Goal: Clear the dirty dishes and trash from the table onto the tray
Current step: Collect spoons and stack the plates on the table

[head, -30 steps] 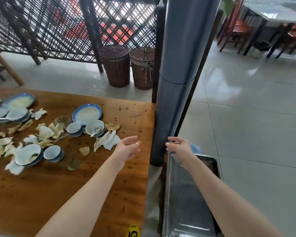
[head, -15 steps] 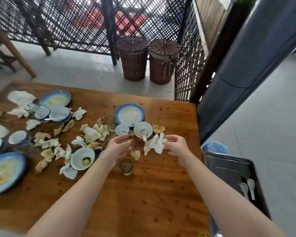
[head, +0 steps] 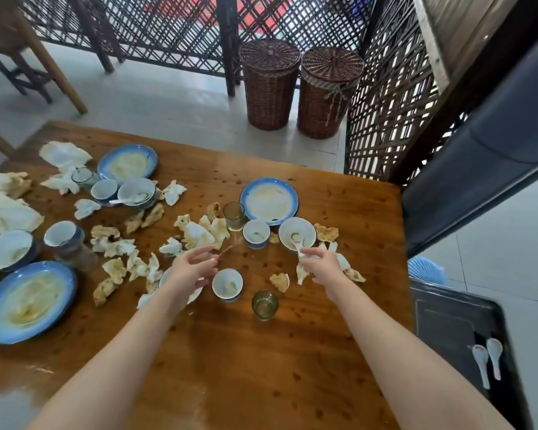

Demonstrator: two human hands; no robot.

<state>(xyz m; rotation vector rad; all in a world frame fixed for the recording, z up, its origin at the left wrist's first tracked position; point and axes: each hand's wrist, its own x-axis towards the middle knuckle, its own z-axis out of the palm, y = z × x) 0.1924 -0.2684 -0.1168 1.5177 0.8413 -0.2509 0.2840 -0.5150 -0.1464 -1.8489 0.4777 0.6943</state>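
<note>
The wooden table is littered with blue-rimmed plates, bowls, cups, glasses and several crumpled napkins. My right hand reaches to a white bowl and pinches the handle of the white spoon that lies in it. My left hand hovers with fingers spread over a half-hidden bowl, next to a small white cup; a thin blurred stick lies just past its fingertips. The dark metal tray stands right of the table and holds two white spoons.
A drinking glass stands near the table's front between my arms; another glass stands by the far plate. More plates and bowls fill the left side. Two wicker baskets and a lattice screen stand behind; a grey pillar rises at right.
My view swung left from the tray to the table. Both hands moved away from the tray and forward over the dishes; my right hand has reached the spoon in the bowl.
</note>
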